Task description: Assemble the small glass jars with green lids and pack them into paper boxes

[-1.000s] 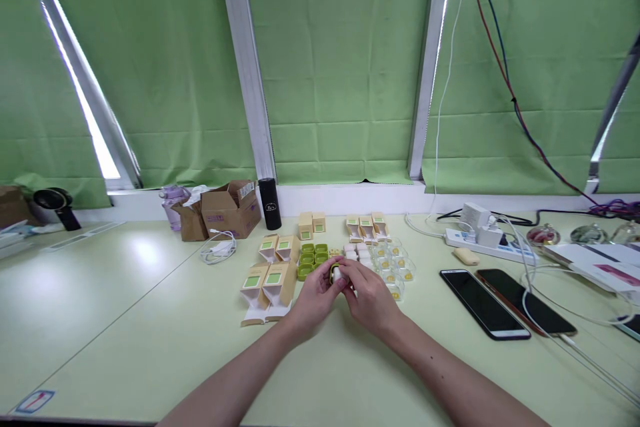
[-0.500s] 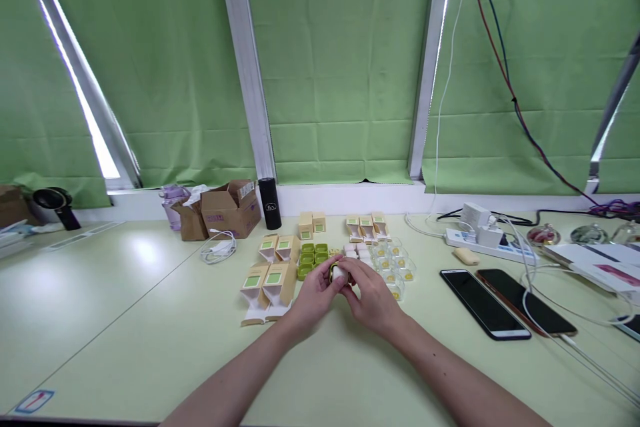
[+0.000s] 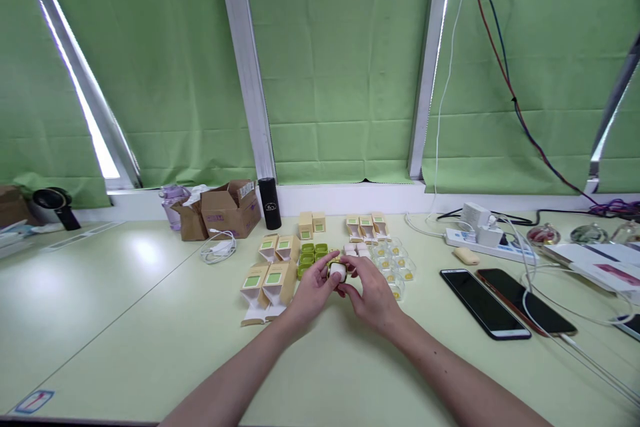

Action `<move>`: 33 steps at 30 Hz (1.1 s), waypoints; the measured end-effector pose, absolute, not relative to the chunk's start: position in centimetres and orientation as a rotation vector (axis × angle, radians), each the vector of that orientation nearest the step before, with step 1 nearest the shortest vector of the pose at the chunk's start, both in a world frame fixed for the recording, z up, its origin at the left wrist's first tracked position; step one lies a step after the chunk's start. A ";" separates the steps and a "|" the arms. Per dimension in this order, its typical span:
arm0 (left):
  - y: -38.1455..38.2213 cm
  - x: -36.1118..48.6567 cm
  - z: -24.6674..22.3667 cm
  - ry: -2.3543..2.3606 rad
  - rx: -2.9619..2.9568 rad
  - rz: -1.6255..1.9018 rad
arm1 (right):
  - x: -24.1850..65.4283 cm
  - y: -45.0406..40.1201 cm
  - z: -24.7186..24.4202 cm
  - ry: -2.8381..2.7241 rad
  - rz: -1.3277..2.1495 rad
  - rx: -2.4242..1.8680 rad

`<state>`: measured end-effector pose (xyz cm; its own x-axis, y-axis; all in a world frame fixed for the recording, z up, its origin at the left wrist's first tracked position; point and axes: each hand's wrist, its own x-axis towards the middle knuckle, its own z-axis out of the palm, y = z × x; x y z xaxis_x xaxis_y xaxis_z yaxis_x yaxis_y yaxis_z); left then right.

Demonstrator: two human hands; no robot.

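Our right hand (image 3: 375, 293) had just eased toward three o'clock, so the white piece (image 3: 339, 271) showed more fully. Our left hand (image 3: 310, 292) and right hand pinched it, at four o'clock from the green cups (image 3: 307, 258).

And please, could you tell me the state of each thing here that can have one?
Left hand: closed on the white piece
Right hand: fingers bent, at the white piece
Front cartons: open, flaps spread
Cardboard box: flaps open
Black bottle: upright
Left phone: flat, screen dark
Right phone: flat, screen dark, cable attached
Power strip: chargers plugged in
Blinds: lowered
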<state>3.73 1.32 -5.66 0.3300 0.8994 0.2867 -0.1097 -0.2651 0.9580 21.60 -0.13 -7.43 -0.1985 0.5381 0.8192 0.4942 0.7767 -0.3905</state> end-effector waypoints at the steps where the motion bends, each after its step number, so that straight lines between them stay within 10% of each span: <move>1: 1.3 3.7 -5.6 0.743 1.513 1.157 | 21.6 -0.2 -7.4 -1.831 0.067 -0.801; 33: 1.2 2.1 -5.7 0.999 2.712 1.452 | 21.2 0.7 -5.9 -1.115 1.271 -0.744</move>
<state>2.12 1.15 -5.67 0.4074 0.4749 0.7801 0.5585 -0.8054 0.1985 21.24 0.73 -5.91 -0.0667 0.9714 0.2278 -0.3526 0.1907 -0.9162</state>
